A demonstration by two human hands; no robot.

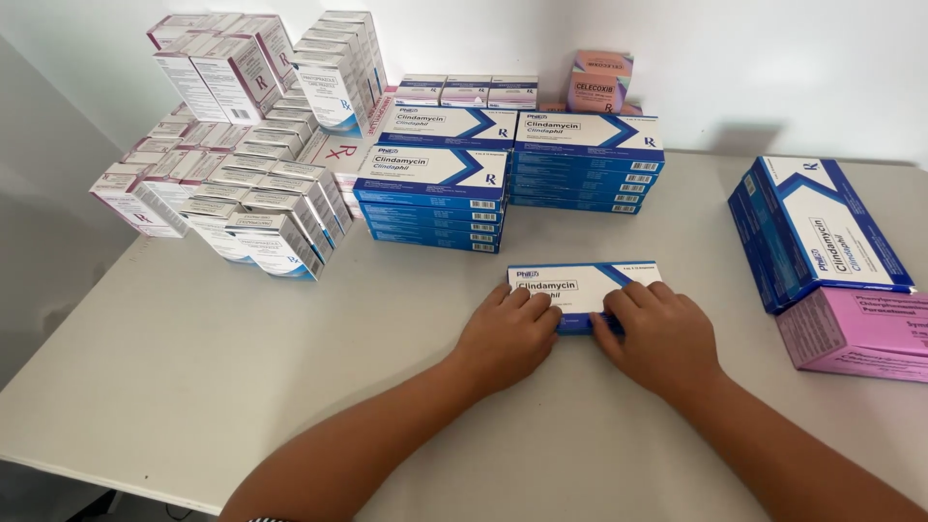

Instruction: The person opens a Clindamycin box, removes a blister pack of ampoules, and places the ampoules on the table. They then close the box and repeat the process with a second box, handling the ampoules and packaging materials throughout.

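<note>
A flat blue-and-white medicine box [619, 276] lies on the grey table [242, 358] in front of me. My left hand [505, 335] rests on its near left part, fingers curled over the top. My right hand [657, 333] rests on its near right part, fingertips on the box's front edge. Both hands touch the box as it lies flat on the table.
Stacks of the same blue-and-white boxes [435, 193] [585, 159] stand behind. Piles of small white boxes [232, 184] fill the back left. At the right lie more blue boxes [812, 232] and a pink box [855, 333]. A small pink box [599, 82] stands by the wall.
</note>
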